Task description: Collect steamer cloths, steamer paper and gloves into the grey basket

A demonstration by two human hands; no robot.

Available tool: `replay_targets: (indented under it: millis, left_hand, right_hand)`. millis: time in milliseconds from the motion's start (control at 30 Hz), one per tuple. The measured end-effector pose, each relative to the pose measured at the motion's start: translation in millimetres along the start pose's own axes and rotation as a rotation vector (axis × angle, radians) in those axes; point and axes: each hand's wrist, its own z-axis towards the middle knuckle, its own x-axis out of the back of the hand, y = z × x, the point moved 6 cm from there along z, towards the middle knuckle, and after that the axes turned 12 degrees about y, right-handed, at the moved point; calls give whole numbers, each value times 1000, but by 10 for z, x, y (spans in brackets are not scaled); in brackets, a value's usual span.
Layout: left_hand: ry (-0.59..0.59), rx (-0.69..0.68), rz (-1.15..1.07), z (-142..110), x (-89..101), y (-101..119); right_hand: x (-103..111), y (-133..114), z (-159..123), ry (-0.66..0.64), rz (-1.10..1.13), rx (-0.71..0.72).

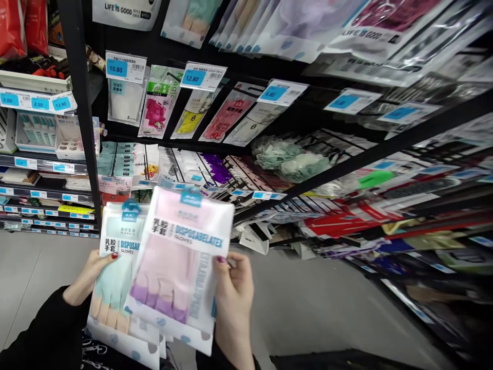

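My left hand [89,275] is closed on the left edge of a package of latex gloves [111,272] with mint-green glove fingers printed on it, thumb across the front. In my right hand [235,290] is a second package of latex gloves [173,257], pink and purple, pinched at its right edge with the thumb in front. The pink package lies partly over the green one and hides its right side. Both are held upright, slightly tilted, before my body. Another pale edge shows below them; whether it is a further package I cannot tell.
Ahead, a black rack [173,136] carries hanging packets, with price tags [203,76] above them. Mesh bath puffs [288,154] hang in the middle. Shelves [46,167] with small goods stand at the left. More hanging goods line the right, above a grey floor [308,303].
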Motion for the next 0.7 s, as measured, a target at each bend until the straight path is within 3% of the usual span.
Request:
replay_targets:
  millis: [100, 200, 433, 567, 700]
  left_hand:
    - [-34, 3, 0, 8, 17, 6]
    - [-53, 37, -60, 36, 49, -18]
    - [211, 85, -233, 163, 341, -78]
    - [246, 109, -296, 187, 406, -47]
    - [290, 185, -274, 120, 383, -4]
  right_hand:
    - [64, 114, 153, 0, 221, -138]
    - [-15, 305, 213, -61, 459, -269]
    - [-288, 811, 135, -173, 820, -504]
    - [-550, 826, -57, -364, 1087, -701]
    - [-711, 713, -190, -397, 1101, -745]
